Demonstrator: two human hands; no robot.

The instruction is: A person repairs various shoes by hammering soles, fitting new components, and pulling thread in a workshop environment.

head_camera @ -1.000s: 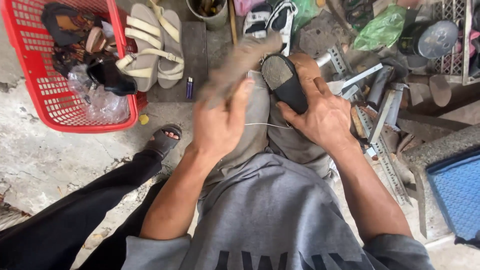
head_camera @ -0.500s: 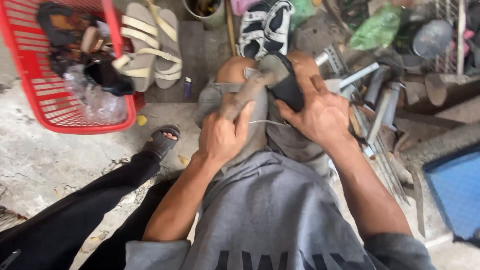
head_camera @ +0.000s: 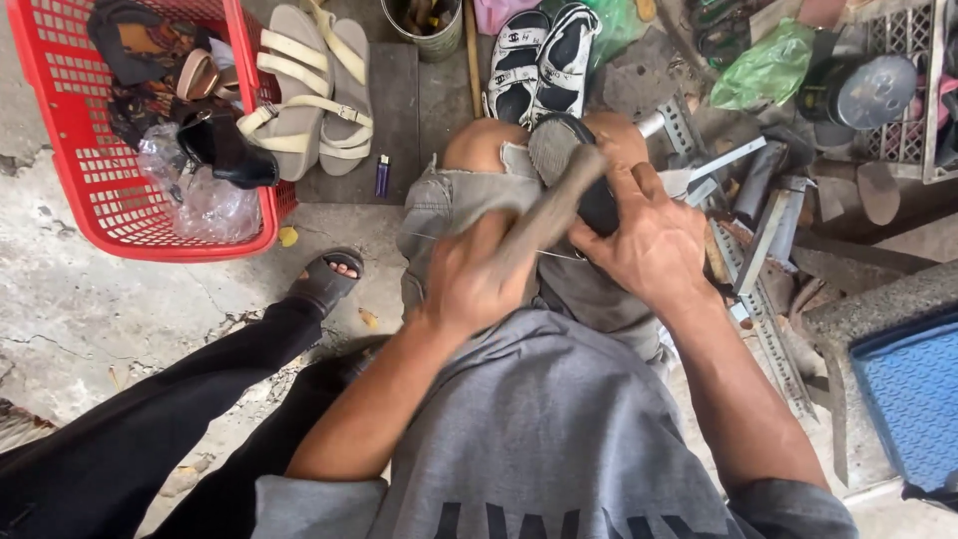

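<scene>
The black shoe lies sole-up across the person's knees, just above the middle of the view, its grey sole facing the camera. The right hand is wrapped over the shoe's near end, fingers clenched around it and pinning it against the grey shorts. The left hand is closed around a blurred wooden handle that slants toward one o'clock, its far end lying over the sole; what kind of tool it is cannot be told through the blur. A thin thread runs between the two hands.

At eleven o'clock from the shoe, a pair of beige strappy sandals lies on the ground, with a small purple lighter just beside them. At ten o'clock stands a red plastic basket holding shoes and clear plastic bags. At twelve o'clock, right behind the knees, sits a pair of black-and-white sandals. At three o'clock lie metal bars, and at five o'clock a blue tray.
</scene>
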